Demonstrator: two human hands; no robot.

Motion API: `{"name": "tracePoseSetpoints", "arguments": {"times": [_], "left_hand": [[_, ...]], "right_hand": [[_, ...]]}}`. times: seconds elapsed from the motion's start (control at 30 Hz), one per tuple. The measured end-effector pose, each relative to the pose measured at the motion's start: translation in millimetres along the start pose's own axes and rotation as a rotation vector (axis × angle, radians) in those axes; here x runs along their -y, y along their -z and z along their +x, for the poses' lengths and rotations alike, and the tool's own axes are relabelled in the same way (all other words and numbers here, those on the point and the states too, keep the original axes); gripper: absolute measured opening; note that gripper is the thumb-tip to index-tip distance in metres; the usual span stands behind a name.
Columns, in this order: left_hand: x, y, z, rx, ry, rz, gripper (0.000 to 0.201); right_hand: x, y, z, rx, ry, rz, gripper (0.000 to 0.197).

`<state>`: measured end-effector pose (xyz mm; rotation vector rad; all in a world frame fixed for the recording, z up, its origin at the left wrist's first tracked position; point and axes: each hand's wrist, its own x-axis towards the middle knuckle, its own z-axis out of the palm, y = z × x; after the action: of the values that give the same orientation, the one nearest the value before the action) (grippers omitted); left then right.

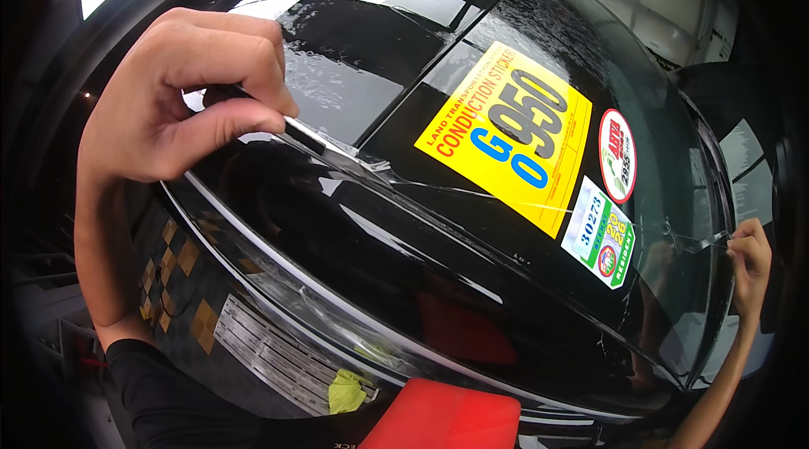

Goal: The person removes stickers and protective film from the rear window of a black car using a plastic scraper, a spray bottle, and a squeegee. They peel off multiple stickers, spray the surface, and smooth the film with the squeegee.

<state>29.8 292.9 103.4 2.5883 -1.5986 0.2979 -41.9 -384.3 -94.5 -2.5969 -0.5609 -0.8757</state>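
while a yellow sticker point(506, 137) sits on the dark glass point(548, 32) of a black car in the head view, the left hand point(147, 99) is to the left of that sticker, its thumb and bent fingers closed on a small tool point(305, 139) with a black part and a paler edge. the tool's far end points toward the sticker and meets crumpled clear film at the lower border of the glass. a thin line of the clear film point(710, 242) runs from there across the lower part of the yellow sticker to the right hand point(748, 259), well off to its right, where thumb and fingers pinch the end narrowly.

just right of the yellow sticker are a round white sticker point(618, 154) with a red rim and, lower, a green and white sticker point(598, 234). below it, the glossy black body panel curves down to a pale trim strip point(362, 327); farther below are a yellow-green cloth point(347, 392), on a slatted grey surface point(261, 352), and a red object point(447, 415).
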Motion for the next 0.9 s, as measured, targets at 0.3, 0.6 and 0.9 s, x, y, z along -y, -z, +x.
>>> {"name": "tracePoseSetpoints", "arguments": {"times": [0.3,0.6,0.9], "left_hand": [[5.8,1.0,-8.8,-0.012,0.016,0.028,0.025],[11.9,1.9,-14.2,-0.008,-0.004,0.021,0.025],[16.4,1.5,-16.5,-0.014,-0.011,0.008,0.025]], "right_hand": [[-9.5,1.9,-7.6,-0.002,-0.033,-0.007,0.008],[-5.5,1.4,-7.4,0.029,-0.045,0.003,0.008],[-11.2,-1.8,-13.1,-0.005,-0.038,-0.005,0.007]]}}
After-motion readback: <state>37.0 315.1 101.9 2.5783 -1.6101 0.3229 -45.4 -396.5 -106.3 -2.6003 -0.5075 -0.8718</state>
